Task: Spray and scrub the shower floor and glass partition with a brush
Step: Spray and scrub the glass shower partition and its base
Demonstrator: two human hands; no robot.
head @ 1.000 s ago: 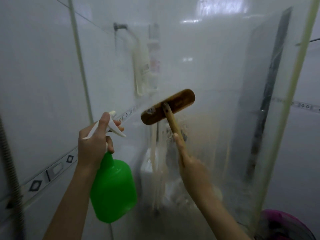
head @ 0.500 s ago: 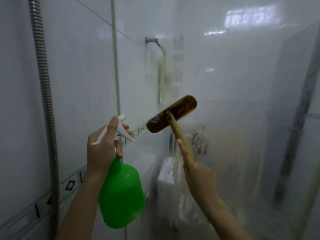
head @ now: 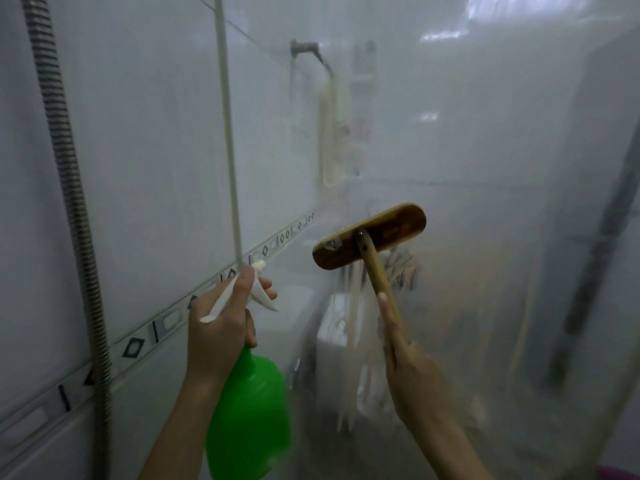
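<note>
My left hand [head: 221, 327] grips the white trigger head of a green spray bottle [head: 249, 417], nozzle aimed up and right toward the glass. My right hand [head: 412, 368] holds the wooden handle of a brown scrubbing brush [head: 370, 237]. The brush head lies flat against the misty glass partition [head: 485, 202] at about chest height, tilted up to the right. Pale streaks run down the glass below the brush. The shower floor is out of view.
A white tiled wall [head: 145, 150] with a patterned border strip fills the left. A ribbed metal shower hose [head: 69, 188] hangs down at the far left. Behind the glass, blurred, are a hanging towel [head: 332, 133] and a white toilet tank [head: 332, 334].
The view has swung left, bringing the shower hose into sight. The brush head has slid slightly right across the glass. Both hands keep their grips.
</note>
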